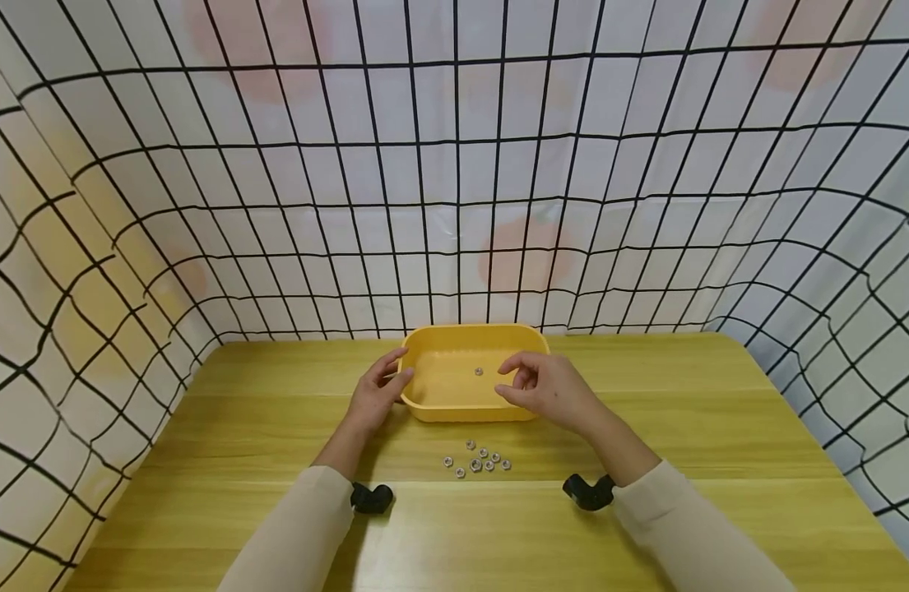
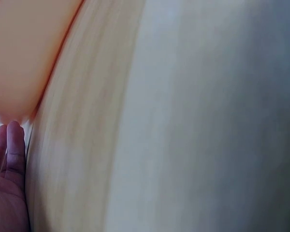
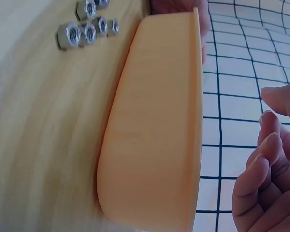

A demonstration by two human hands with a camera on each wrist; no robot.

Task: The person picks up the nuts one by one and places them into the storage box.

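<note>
Nuts (image 1: pixel 475 465) of bright metal, eight in number, lie in a loose cluster on the wood-grained surface (image 1: pixel 276 444), near the close side of a yellow tray (image 1: pixel 469 413). One more nut (image 1: pixel 479 372) rests inside the tray, around the middle of its floor. The tray sits flat toward the far edge of the surface, its long side facing the person.

At the tray's left end, the left hand (image 1: pixel 374 396) holds it, thumb over the rim and fingers against the outer wall; the left wrist view shows those fingers fairly straight, their tips up against the plastic. The right hand (image 1: pixel 554 388) hangs above the tray's right end, just beside the lone nut. Its thumb and index finger stand a little apart with a gap between them, and the other fingers curl loosely toward the palm.

Cream sleeves (image 1: pixel 684 510) cover both forearms, and a black fitting (image 1: pixel 589 493) shows by the right wrist, with a similar one (image 1: pixel 371 498) by the left. Behind and to both sides rises a white backdrop (image 1: pixel 439 230) crossed by black grid lines, with faint pink and yellow patches.
</note>
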